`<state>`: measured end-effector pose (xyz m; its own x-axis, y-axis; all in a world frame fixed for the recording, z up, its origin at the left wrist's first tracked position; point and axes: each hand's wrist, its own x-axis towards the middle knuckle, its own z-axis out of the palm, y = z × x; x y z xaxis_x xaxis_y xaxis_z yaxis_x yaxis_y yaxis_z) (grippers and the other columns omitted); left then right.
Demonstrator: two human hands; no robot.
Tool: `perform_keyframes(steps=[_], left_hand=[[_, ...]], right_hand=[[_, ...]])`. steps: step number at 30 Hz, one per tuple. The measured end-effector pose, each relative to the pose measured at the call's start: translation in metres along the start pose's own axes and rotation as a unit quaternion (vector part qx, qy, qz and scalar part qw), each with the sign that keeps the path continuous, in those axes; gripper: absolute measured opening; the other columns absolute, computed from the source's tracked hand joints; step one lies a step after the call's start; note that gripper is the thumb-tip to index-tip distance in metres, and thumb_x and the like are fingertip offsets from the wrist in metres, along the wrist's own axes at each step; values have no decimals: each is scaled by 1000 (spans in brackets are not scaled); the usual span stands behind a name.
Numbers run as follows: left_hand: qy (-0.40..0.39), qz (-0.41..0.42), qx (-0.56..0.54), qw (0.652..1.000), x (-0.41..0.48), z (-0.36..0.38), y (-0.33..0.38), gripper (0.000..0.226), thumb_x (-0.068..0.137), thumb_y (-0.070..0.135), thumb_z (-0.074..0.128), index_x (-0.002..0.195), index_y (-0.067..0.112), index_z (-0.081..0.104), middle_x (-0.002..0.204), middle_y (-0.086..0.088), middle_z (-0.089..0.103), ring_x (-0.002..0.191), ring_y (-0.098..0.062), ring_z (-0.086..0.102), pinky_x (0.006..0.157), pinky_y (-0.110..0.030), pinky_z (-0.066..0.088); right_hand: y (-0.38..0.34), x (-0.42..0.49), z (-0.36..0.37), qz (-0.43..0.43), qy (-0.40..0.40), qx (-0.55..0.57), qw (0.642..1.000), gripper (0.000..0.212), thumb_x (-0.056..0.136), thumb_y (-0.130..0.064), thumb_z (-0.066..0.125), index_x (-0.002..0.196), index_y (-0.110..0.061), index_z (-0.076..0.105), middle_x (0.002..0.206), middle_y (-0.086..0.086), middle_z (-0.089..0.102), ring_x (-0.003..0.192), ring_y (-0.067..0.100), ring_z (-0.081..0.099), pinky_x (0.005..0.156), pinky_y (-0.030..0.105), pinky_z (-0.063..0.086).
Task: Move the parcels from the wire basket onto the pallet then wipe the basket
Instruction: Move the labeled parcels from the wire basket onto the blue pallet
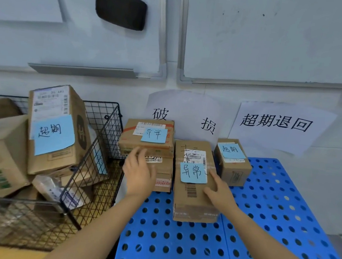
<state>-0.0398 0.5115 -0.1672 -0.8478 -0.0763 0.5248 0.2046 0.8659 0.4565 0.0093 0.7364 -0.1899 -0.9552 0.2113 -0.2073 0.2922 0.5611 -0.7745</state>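
Right hand point(220, 190) with fingers loosely flat on the long parcel point(189, 203); left hand point(140, 171) relaxed, spread, empty, beside the stacked parcels point(153, 147).

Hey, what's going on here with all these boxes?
A person is moving parcels from the wire basket onto the blue pallet. The right hand rests on a long box lying on the pallet. The left hand is open beside a stack of boxes. A small box stands further back. Several parcels, including a tall box, are left in the basket, so wiping has not begun.
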Motion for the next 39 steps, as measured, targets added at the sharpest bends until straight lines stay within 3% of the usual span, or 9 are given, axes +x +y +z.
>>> perform_keyframes(steps=[5, 7, 9, 12, 15, 24, 29, 34, 39], left_hand=[[-133, -193, -56, 971, 14, -4, -28, 96, 81, 45, 65, 148, 10, 6, 154, -19, -1, 142, -37, 5, 108, -53, 26], [-192, -259, -146, 935, 15, -3, -33, 106, 80, 42, 67, 148, 15, -8, 154, -17, -5, 141, -38, 11, 108, -49, 28], [-244, -272, -227, 903, 12, 2, -39, 111, 78, 39, 71, 148, 19, -13, 153, -17, 4, 137, -37, 23, 109, -46, 28], [-255, -262, -297, 882, 11, 7, -45, 113, 73, 38, 75, 148, 25, -10, 150, -11, 28, 134, -30, 33, 111, -45, 30], [-251, -268, -315, 875, 13, 10, -48, 108, 75, 29, 75, 148, 26, -4, 144, -8, 38, 132, -28, 37, 110, -46, 32], [-258, -268, -322, 870, 7, 27, -22, 101, 77, 23, 74, 147, 15, 2, 139, -10, 44, 129, -26, 42, 106, -36, 34], [-273, -291, -311, 863, 9, 24, -19, 89, 85, 20, 66, 147, 8, 2, 137, -10, 45, 127, -27, 44, 101, -32, 35], [-295, -311, -281, 858, 9, 20, -32, 72, 90, 27, 59, 144, 7, 16, 135, -10, 50, 122, -28, 49, 101, -36, 39], [-319, -310, -258, 858, 12, 12, -37, 81, 89, 33, 60, 147, 5, 12, 140, -11, 45, 127, -28, 45, 107, -39, 37]], right_hand=[[-3, -3, 3, 4, 12, -57, 998, 68, 92, -31, 49, 147, -35, 8, 143, 10, 26, 123, 22, 39, 98, 33, 37], [-6, -6, 3, -1, 29, -85, 996, 72, 90, -38, 52, 146, -36, 8, 147, 11, 18, 129, 27, 33, 102, 38, 36], [-8, -10, 5, -17, 38, -121, 992, 74, 87, -45, 54, 146, -38, 9, 151, 12, 8, 137, 32, 21, 107, 42, 31], [-9, -16, 9, -18, 34, -176, 984, 77, 85, -54, 53, 146, -38, 9, 154, 10, -2, 141, 34, 8, 108, 45, 28], [-8, -19, 9, -8, 37, -206, 978, 77, 84, -60, 48, 146, -39, 8, 154, 9, -4, 140, 34, 10, 105, 45, 33], [8, -15, -5, 20, 55, -209, 976, 71, 85, -61, 43, 145, -35, 16, 152, 11, 11, 126, 31, 41, 90, 41, 49], [11, -11, -11, -1, 55, -208, 977, 71, 86, -60, 43, 145, -32, 18, 145, 8, 24, 122, 25, 44, 89, 38, 49], [7, -10, -6, -17, 53, -201, 978, 73, 87, -60, 43, 147, -33, 11, 147, 7, 22, 125, 23, 41, 92, 36, 47], [4, -10, -3, -17, 43, -192, 980, 74, 86, -60, 44, 147, -33, 10, 148, 6, 19, 128, 24, 38, 97, 39, 45]])
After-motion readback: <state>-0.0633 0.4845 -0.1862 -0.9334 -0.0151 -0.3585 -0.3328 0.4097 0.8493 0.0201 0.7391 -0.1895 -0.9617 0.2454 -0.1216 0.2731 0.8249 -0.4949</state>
